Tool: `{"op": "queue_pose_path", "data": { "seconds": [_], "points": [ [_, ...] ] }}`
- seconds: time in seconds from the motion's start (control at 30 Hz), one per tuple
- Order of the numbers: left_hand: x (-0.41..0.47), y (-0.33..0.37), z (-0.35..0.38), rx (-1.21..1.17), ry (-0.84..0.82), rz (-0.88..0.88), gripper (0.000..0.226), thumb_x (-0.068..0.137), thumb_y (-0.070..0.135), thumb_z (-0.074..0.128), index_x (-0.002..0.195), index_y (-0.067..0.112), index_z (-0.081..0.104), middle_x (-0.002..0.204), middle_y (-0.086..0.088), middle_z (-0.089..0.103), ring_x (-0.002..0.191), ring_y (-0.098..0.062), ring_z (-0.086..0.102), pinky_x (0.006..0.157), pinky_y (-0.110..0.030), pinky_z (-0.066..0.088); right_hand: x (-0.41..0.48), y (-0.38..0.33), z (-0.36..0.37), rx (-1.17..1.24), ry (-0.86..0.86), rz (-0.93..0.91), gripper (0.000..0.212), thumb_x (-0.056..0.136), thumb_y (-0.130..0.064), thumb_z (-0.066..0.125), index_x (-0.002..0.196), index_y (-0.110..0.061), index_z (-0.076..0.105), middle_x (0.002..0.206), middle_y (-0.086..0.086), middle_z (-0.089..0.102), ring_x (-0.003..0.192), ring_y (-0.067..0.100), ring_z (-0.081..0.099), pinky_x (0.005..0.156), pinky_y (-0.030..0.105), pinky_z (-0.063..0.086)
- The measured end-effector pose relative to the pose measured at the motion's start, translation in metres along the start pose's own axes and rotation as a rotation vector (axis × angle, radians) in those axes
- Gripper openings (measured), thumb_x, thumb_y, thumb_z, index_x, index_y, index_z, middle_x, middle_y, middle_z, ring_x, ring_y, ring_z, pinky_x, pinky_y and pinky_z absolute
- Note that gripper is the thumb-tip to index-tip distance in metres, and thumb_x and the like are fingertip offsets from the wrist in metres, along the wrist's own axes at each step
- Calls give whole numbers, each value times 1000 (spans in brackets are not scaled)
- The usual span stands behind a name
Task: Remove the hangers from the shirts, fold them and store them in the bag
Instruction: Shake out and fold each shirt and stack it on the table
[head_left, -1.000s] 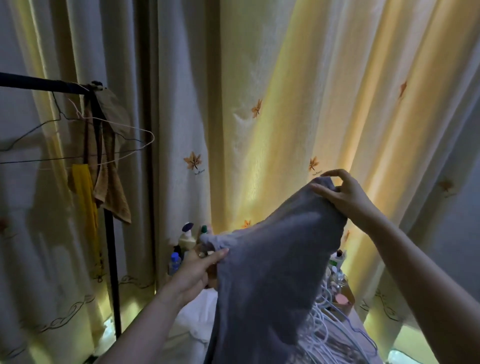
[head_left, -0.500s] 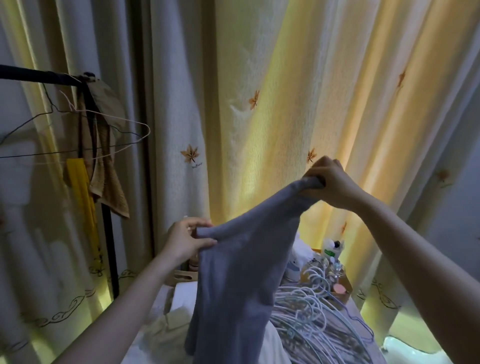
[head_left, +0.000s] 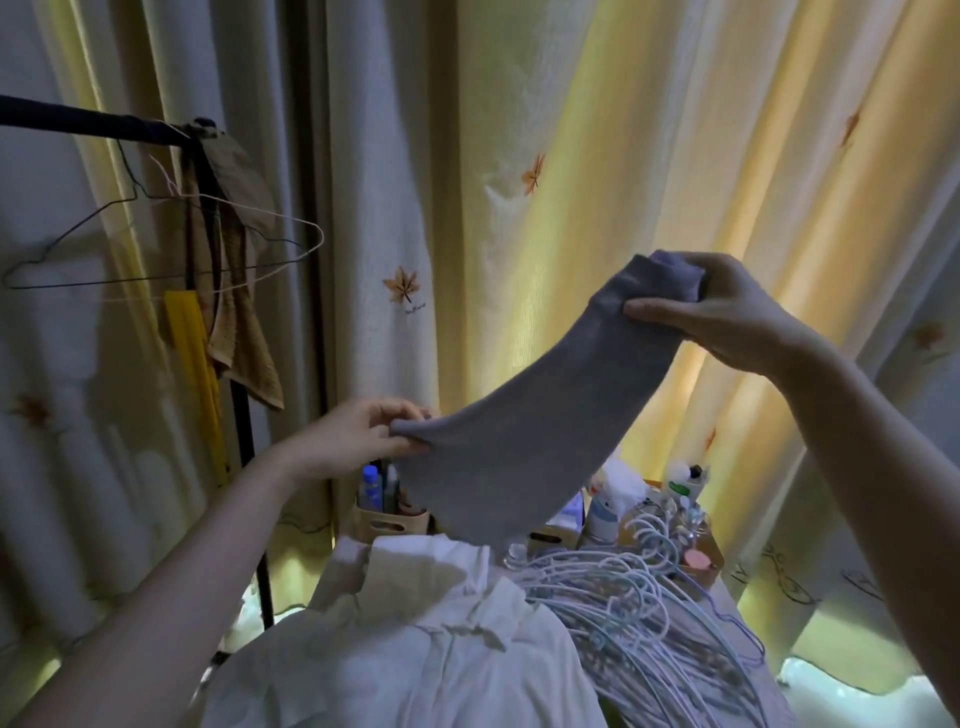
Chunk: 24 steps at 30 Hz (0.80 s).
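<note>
STEP: folding judged in hand; no hanger seen in grey shirt (head_left: 524, 441) | GRIP: lower edge pinched by left hand (head_left: 343, 441); upper end grasped by right hand (head_left: 727, 317), high right | POSITION: shirt held stretched in air above white garments (head_left: 415, 639), loose hangers (head_left: 649, 613) near right | NEXT: ends to be brought together; bag not in view

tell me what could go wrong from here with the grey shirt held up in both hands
1. The grey-blue knit shirt hangs close over the pile of pale blue wire hangers; lowered there, its hem may snag on a hook.
2. The left hand only pinches one corner while the right hand grips the other; a slip would likely let it fall open.
3. Swinging cloth could tip the small plastic bottles behind it.
</note>
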<state>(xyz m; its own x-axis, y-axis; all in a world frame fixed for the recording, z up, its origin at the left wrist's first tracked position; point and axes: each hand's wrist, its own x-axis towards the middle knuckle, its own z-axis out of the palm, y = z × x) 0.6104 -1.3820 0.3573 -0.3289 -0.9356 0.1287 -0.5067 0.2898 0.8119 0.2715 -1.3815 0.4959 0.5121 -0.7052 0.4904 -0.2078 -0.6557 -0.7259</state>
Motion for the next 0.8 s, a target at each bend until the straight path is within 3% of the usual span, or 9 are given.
{"op": "queue_pose_path", "data": {
  "seconds": [0.07,0.17,0.27,0.37,0.43,0.6,0.67,0.73,0.8],
  "points": [
    [-11,-18,15,19,-194,-63,14,80,16,73,90,26,71,103,15,68,97,6,60,78,-10,48,-13,13,9,17,-125,107,41,63,-45,83,91,-18,72,93,12,70,90,27,68,75,35,57],
    [-23,-46,51,23,-457,-133,13,80,11,72,92,16,68,88,5,70,84,-4,64,77,-23,50,-37,41,30,94,-248,241,35,62,-43,81,89,-21,73,93,9,72,88,22,70,69,26,58],
    [-34,-80,98,28,-608,-213,17,83,10,69,94,21,64,87,2,67,80,-4,60,74,-20,46,-65,83,55,117,-227,387,29,66,-37,79,89,-19,72,93,7,72,86,22,70,67,23,56],
    [-51,-119,144,-66,-711,-339,17,87,9,66,104,9,61,87,-5,60,75,-6,55,74,-23,44,-96,137,84,119,-154,612,35,66,-36,79,93,-15,70,91,3,74,85,18,71,66,20,55],
    [-63,-141,165,-175,-774,-432,8,89,5,62,90,13,58,76,1,55,69,0,54,69,-18,45,-111,173,105,128,-131,737,32,71,-31,78,95,-13,70,90,2,74,85,14,71,67,20,55],
    [-82,-181,201,-166,-725,-620,19,90,-3,51,105,8,55,86,-8,54,72,-7,52,66,-17,48,-134,250,163,124,-34,961,44,84,-13,70,122,-3,52,112,14,66,88,21,68,67,26,53],
    [-88,-193,216,-119,-676,-659,23,88,2,51,109,9,58,94,-12,53,71,-8,51,66,-18,46,-157,272,191,54,-102,1112,47,88,-12,65,128,-4,40,116,18,58,75,19,59,59,26,46],
    [-92,-202,227,-137,-612,-684,21,90,12,55,109,9,64,95,-7,58,71,-5,53,68,-18,45,-184,289,216,-96,-182,1189,36,89,-19,64,117,-10,44,99,8,55,70,17,53,61,31,45],
    [-97,-207,232,-177,-512,-694,20,91,27,60,100,12,69,87,1,62,71,-2,53,67,-16,43,-210,292,234,-306,-229,1145,22,86,-28,67,87,-18,47,81,-2,51,78,16,49,68,30,41]
  ]
}}
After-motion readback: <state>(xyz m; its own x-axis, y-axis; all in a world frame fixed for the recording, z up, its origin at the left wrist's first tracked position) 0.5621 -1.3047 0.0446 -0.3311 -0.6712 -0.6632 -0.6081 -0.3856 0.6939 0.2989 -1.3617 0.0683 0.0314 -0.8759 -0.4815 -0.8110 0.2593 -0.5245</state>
